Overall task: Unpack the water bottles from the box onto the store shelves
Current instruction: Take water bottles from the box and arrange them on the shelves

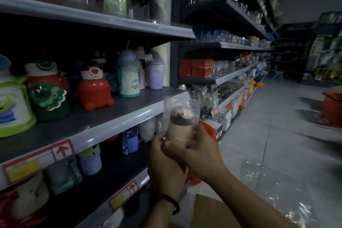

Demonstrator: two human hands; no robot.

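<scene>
From my remote seat I see both hands raised in front of the grey shelf (pixel 103 122). The left hand (pixel 162 155), with a dark bracelet (pixel 173 202) on its wrist, curls round the lower left side of the water bottle (pixel 178 129). The right hand (pixel 200 151) wraps the lower right side, thumb across the front. The bottle sits inside a clear plastic bag (pixel 176 103), just off the shelf's front lip near its right end, not resting on it.

The aisle is dim. The shelf carries children's bottles, among them a red bottle (pixel 94 92), and below it the box (pixel 209 209) stands on the pale tiled floor (pixel 277 135) beside loose plastic sheets (pixel 268 181).

The bottle stands nearly upright, its long axis vertical and its domed lid up.
</scene>
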